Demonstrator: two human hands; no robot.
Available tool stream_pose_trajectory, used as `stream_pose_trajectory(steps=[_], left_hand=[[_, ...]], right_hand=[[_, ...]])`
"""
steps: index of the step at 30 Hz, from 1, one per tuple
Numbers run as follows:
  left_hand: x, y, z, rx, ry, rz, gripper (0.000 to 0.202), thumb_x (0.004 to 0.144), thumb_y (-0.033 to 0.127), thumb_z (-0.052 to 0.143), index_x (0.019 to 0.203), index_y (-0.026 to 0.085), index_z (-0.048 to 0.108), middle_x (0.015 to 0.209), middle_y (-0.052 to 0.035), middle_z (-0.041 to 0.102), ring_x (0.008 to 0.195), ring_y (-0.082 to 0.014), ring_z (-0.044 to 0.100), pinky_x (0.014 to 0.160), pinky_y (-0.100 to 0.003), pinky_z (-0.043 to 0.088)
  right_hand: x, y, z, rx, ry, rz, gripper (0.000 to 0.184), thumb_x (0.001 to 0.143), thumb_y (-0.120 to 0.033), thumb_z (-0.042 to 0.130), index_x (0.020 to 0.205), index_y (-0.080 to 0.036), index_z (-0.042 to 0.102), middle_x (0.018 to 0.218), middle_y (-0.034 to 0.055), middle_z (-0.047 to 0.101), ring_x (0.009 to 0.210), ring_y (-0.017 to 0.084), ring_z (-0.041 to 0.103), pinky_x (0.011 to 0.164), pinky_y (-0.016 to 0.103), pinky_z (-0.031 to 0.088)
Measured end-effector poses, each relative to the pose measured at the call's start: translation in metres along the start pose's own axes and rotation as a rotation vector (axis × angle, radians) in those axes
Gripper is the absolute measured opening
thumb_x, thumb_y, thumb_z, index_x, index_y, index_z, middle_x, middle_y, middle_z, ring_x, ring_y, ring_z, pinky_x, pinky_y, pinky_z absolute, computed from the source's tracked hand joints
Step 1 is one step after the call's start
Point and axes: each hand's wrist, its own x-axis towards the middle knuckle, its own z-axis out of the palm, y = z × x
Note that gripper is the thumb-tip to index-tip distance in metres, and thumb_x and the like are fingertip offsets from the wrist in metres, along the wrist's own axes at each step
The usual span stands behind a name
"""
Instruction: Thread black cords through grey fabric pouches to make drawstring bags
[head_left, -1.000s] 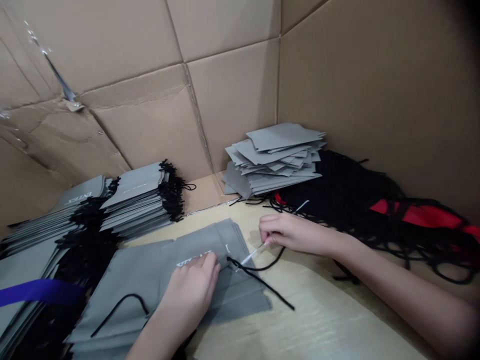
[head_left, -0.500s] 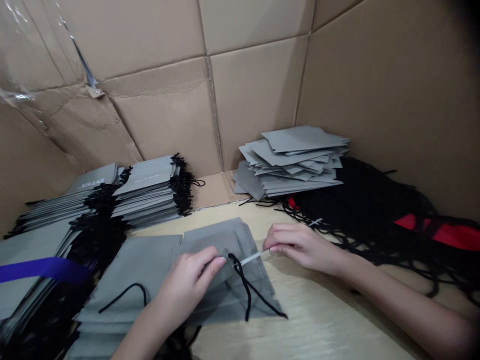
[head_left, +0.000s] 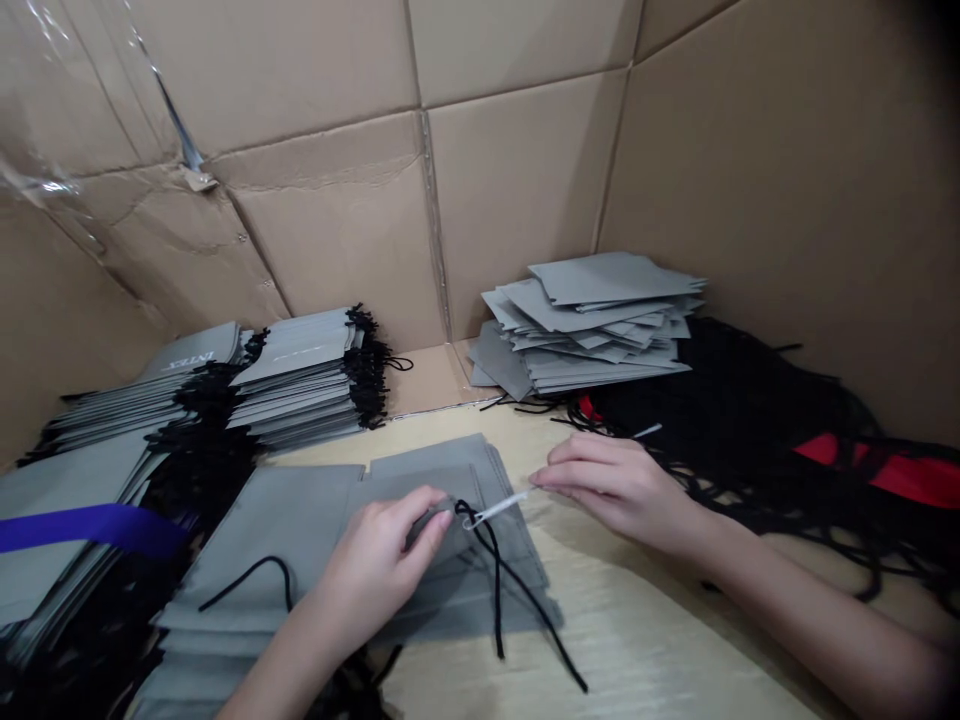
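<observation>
Between the thumb and fingers of my left hand (head_left: 390, 545) is the corner of a grey fabric drawstring pouch (head_left: 442, 505), mostly hidden by the hand. A black cord (head_left: 498, 568) comes out of that corner, its two tails hanging down to the right over the pouches and tabletop. My right hand (head_left: 611, 490) pinches a thin pale threading tool (head_left: 501, 508). The tool's looped tip points left and lies against the cord near the pouch; whether the cord still passes through it I cannot tell. Below the hands lie flat grey pouches (head_left: 420, 462), with a bent black cord (head_left: 259, 570) on the left ones.
Corded pouches stand in stacks (head_left: 292, 385) at the left, one bundle crossed by a purple band (head_left: 90, 528). At the back right is an uneven pile of grey pouches (head_left: 600, 320), beside a black cord heap (head_left: 750, 400) with red strips (head_left: 877, 470). Cardboard walls (head_left: 510, 180) surround the tabletop.
The cord's tails hang longer and lower than before, the right tail's end now further down. The tool's looped tip shows more plainly beside the cord. My left hand keeps its hold on the pouch.
</observation>
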Motion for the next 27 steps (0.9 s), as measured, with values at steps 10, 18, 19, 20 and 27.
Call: stream_pose_trajectory(steps=[10, 18, 19, 20, 27], left_hand=[[-0.004, 0.006, -0.007, -0.005, -0.031, 0.007, 0.025, 0.089, 0.037, 0.035, 0.077, 0.021, 0.052, 0.059, 0.0047, 0.05, 0.054, -0.0116, 0.045, 0.052, -0.021, 0.029], [-0.004, 0.006, -0.011, -0.057, -0.094, 0.004, 0.027, 0.09, 0.039, 0.034, 0.075, 0.02, 0.047, 0.059, 0.0062, 0.043, 0.056, -0.0101, 0.04, 0.053, -0.02, 0.028], [-0.004, 0.005, -0.011, -0.062, -0.104, 0.005, 0.028, 0.09, 0.04, 0.034, 0.074, 0.02, 0.046, 0.059, 0.0062, 0.042, 0.056, -0.01, 0.04, 0.053, -0.02, 0.028], [-0.004, 0.005, -0.011, -0.067, -0.111, 0.005, 0.028, 0.09, 0.04, 0.034, 0.074, 0.02, 0.046, 0.059, 0.0062, 0.041, 0.056, -0.0099, 0.039, 0.053, -0.02, 0.028], [-0.003, 0.002, -0.01, -0.132, -0.143, 0.02, 0.033, 0.09, 0.042, 0.032, 0.069, 0.019, 0.042, 0.06, 0.006, 0.036, 0.057, -0.0095, 0.036, 0.054, -0.02, 0.028]], right_hand=[[0.004, -0.013, -0.003, -0.16, 0.043, -0.053, 0.022, 0.089, -0.018, 0.046, 0.088, -0.02, 0.068, 0.075, 0.0036, 0.065, 0.067, 0.012, 0.057, 0.058, 0.022, 0.044], [0.006, -0.017, -0.005, -0.131, 0.085, -0.083, 0.017, 0.086, -0.013, 0.051, 0.089, -0.017, 0.068, 0.074, 0.0038, 0.064, 0.066, 0.012, 0.057, 0.057, 0.022, 0.043], [0.005, -0.018, -0.005, -0.129, 0.087, -0.08, 0.016, 0.086, -0.014, 0.052, 0.089, -0.017, 0.067, 0.073, 0.0036, 0.064, 0.065, 0.012, 0.056, 0.056, 0.022, 0.043], [0.005, -0.019, -0.006, -0.129, 0.086, -0.076, 0.016, 0.086, -0.014, 0.052, 0.089, -0.017, 0.067, 0.072, 0.0035, 0.064, 0.064, 0.012, 0.056, 0.056, 0.022, 0.042], [0.0, -0.017, -0.006, -0.189, 0.089, -0.106, 0.015, 0.084, -0.011, 0.056, 0.093, -0.018, 0.065, 0.068, 0.0014, 0.061, 0.061, 0.011, 0.055, 0.053, 0.023, 0.039]])
